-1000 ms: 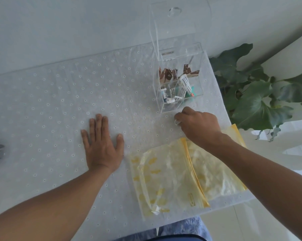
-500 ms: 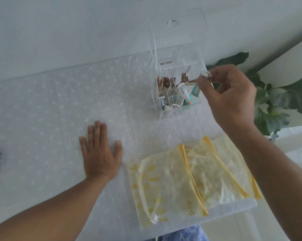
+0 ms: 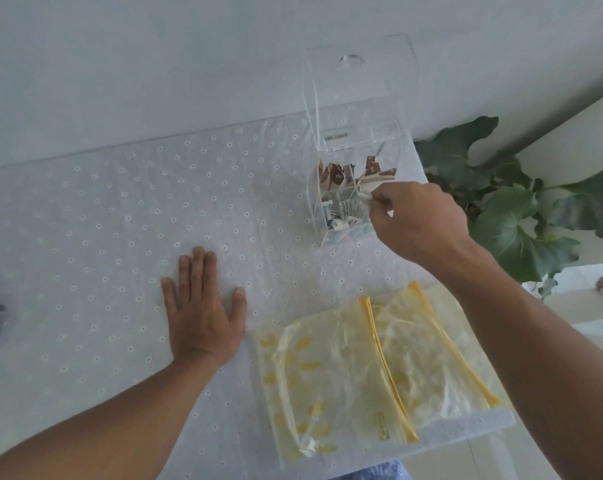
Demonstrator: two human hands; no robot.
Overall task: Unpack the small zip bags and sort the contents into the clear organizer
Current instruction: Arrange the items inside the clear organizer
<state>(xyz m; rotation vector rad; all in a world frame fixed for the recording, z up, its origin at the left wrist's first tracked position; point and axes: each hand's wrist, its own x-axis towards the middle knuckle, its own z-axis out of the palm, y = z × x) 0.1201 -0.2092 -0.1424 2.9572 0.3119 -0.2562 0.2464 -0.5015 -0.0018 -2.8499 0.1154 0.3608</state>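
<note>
Pinching a small white item (image 3: 363, 196) between fingertips, the right hand (image 3: 419, 221) hovers, wrist bent down, over the clear organizer (image 3: 355, 174) at the table's far right edge; it looks light and stiff, easily fumbled. Left hand (image 3: 203, 311) lies spread flat, holding nothing, mid-table; the two zip bags (image 3: 369, 372) sit limp at the near right corner.

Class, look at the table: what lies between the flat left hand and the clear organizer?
Head view: only bare dotted tablecloth between the left hand and the clear organizer.
</note>
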